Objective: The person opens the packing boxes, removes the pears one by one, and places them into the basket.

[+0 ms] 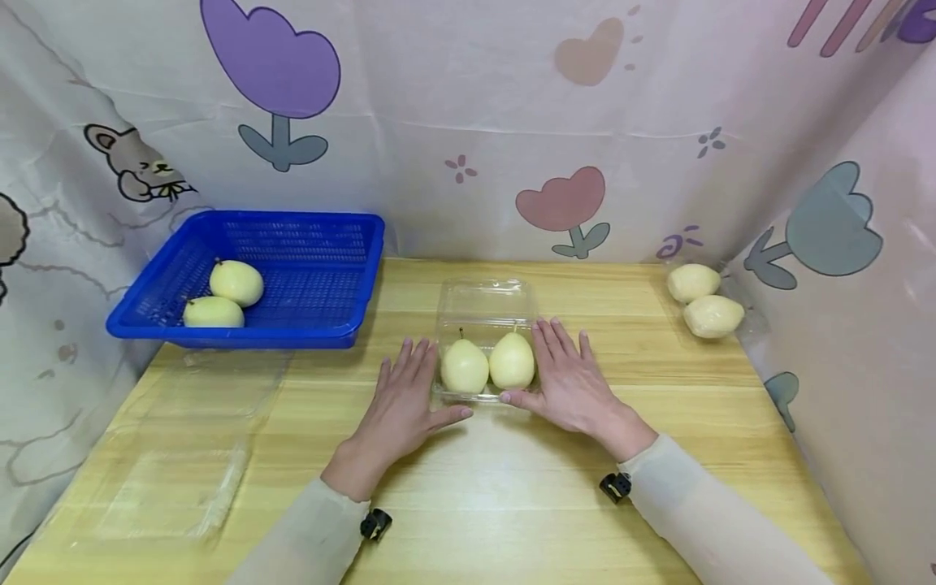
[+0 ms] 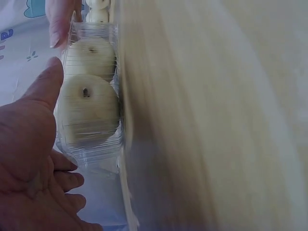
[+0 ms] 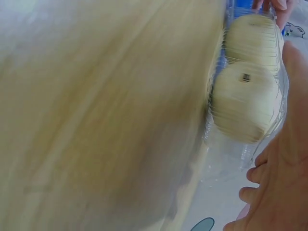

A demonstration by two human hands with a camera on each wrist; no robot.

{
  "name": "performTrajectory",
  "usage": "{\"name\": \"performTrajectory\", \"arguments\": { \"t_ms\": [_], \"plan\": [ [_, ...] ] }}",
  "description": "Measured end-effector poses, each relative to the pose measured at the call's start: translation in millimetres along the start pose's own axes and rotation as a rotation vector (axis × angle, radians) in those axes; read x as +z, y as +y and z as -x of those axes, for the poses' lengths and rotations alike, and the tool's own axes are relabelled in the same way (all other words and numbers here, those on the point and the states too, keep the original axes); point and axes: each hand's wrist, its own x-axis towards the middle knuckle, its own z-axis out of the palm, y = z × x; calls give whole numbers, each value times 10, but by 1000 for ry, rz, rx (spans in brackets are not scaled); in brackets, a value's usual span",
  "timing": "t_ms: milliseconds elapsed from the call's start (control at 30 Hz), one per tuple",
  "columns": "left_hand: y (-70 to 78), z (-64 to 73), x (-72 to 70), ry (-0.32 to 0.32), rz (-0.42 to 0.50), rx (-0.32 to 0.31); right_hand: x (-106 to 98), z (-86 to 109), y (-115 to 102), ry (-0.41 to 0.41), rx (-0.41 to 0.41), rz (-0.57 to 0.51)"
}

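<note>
Two pale yellow pears lie side by side in a clear plastic clamshell box, stems toward the back in the head view. The box's lid is raised behind them. My left hand is at the box's left side, fingers straight and thumb pointing across its front. On the other side, my right hand has its fingers extended along the right wall, with the thumb at the front right corner. Both wrist views show the pears' blossom ends through the ribbed box wall, with each palm beside it.
A blue plastic basket with two pears stands at the back left. More clear plastic boxes lie on the left of the wooden table. Two pears in clear packaging sit back right. Patterned curtains surround the table's back and sides.
</note>
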Motion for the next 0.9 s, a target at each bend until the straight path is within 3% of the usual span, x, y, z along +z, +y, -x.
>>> {"name": "performTrajectory", "arguments": {
  "t_ms": [200,333,533,667,900],
  "plan": [
    [68,-98,-14,-16,22,33,-19,43,55,-33,56,-32],
    [102,-180,-62,4,26,48,-37,46,61,-32,48,-29],
    [157,-324,-189,22,47,-15,-32,22,30,-36,38,-29],
    [192,-417,-279,14,6,-40,-12,4,11,-33,36,-34],
    [211,-502,-328,-63,-102,-79,36,-19,-19,-42,32,-29]
  ]
}}
